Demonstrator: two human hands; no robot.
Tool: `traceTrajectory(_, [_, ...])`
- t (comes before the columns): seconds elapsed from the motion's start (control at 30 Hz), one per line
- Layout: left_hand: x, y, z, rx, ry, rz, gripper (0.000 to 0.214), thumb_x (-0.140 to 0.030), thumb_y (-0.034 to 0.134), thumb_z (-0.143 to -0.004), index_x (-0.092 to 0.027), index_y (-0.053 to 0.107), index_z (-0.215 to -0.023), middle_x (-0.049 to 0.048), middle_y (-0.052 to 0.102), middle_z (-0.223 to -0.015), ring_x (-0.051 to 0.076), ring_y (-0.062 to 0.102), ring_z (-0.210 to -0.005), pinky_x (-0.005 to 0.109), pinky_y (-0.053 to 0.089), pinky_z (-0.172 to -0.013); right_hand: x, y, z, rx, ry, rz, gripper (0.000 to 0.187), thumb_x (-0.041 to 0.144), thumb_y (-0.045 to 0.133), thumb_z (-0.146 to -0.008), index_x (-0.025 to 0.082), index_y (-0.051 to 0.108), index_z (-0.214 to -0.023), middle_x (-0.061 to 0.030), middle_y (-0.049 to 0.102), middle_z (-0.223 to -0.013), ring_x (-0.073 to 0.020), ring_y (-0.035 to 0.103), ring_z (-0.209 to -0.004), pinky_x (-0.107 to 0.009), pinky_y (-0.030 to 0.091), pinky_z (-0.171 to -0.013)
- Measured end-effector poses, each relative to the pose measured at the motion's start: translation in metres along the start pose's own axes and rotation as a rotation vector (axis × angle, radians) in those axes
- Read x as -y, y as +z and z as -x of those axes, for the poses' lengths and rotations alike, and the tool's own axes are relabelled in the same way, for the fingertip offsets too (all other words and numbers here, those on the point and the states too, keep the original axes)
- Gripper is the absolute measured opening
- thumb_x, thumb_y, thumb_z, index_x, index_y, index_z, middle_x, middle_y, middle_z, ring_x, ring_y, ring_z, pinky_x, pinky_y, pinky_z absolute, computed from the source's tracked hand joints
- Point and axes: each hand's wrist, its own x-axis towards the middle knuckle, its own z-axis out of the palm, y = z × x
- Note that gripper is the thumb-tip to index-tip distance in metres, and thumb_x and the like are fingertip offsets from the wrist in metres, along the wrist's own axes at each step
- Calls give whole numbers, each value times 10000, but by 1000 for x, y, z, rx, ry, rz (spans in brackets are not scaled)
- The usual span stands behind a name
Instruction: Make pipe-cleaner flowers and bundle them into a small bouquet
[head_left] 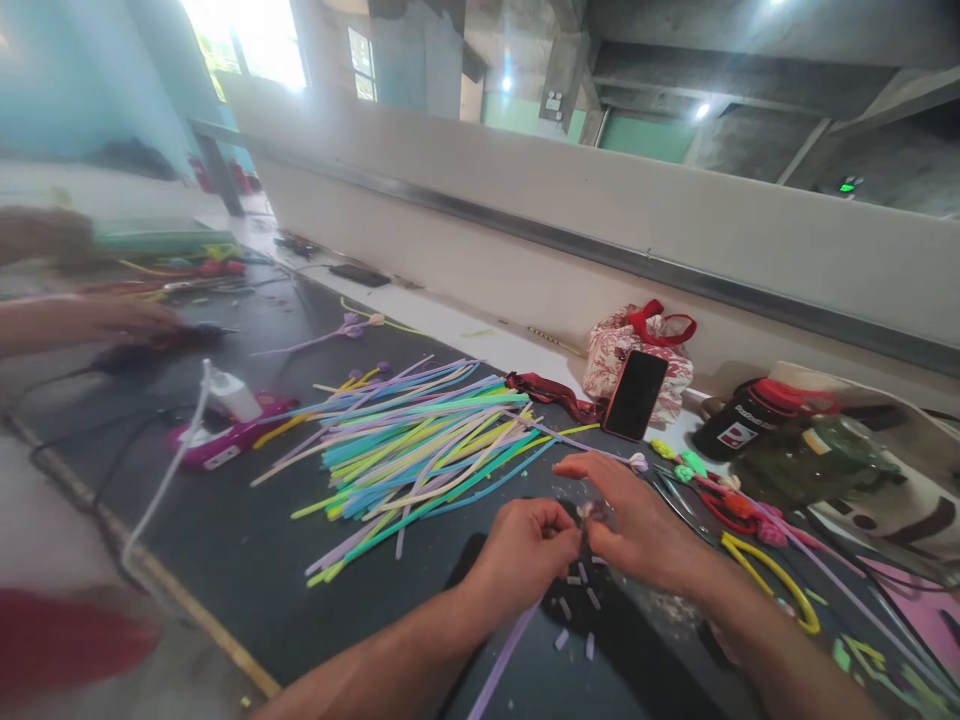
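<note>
My left hand [529, 545] is closed in a pinch above the dark table. A light purple pipe cleaner [506, 655] runs from it down towards the bottom edge of the view. My right hand [645, 525] is close beside it, its fingers apart and the forefinger stretched out over the left fingertips. Between the two hands is a small pale blurred piece [585, 511] that I cannot make out clearly. Short cut purple bits [590, 645] lie scattered below the hands. To the left spreads a loose heap of pastel pipe cleaners [420, 450] in yellow, blue, green, purple and cream.
Right of my hands lie yellow-handled scissors [772, 575] and small pipe-cleaner flowers [772, 525]. Behind stand a phone [635, 395], a patterned bag [600, 350] and a black bottle [742, 425]. A magenta glue-bottle holder [217, 445] stands left; another person's hand [135, 315] is beyond it.
</note>
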Motion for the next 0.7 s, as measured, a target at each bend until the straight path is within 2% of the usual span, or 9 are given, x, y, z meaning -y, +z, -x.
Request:
traceTrajectory(0.17, [1,0,1,-67,53,-146,127,-181,466,-626,-152,570,-559,-37,513,-482,91,428,-476,195,264,-450,-1,2,1,25,-5,-6,604,19,417,-558,214,475,-1127,-53,545,-1104,-211,479,-1030,-386,360,-887])
traceTrajectory(0.3, [0,0,2,-79,95,-180,139,-166,465,-615,-151,593,-561,-41,513,-496,83,417,-483,191,269,-464,-1,2,2,24,5,-39,609,34,427,-543,214,485,-1122,-53,544,-1117,-217,471,-1044,-398,348,-906])
traceTrajectory(0.47, [1,1,2,-75,36,-156,126,-174,494,-601,-149,616,-578,-46,499,-484,80,401,-462,196,262,-443,7,-9,4,37,7,-176,508,118,489,-633,233,495,-1128,-45,513,-1172,-221,442,-1094,-388,327,-936])
traceTrajectory(0.5, [1,0,2,-73,17,-130,120,-190,503,-607,-149,614,-583,-42,508,-491,82,408,-464,197,268,-443,9,-13,4,-5,16,-215,471,149,492,-668,241,498,-1129,-39,501,-1191,-223,428,-1110,-386,318,-945])
traceTrajectory(0.57, [1,-1,0,-54,-23,-44,117,-226,520,-624,-149,602,-593,-37,523,-499,82,417,-458,196,280,-444,15,-22,5,-182,94,-297,374,207,472,-734,255,521,-1102,-26,510,-1182,-226,434,-1103,-381,322,-935])
traceTrajectory(0.7, [-5,-7,-2,66,-182,225,162,-305,552,-649,-147,567,-616,-55,484,-427,51,328,-350,189,216,-383,26,-35,11,-703,382,-395,192,287,444,-798,259,591,-918,-27,606,-956,-225,533,-904,-361,394,-799])
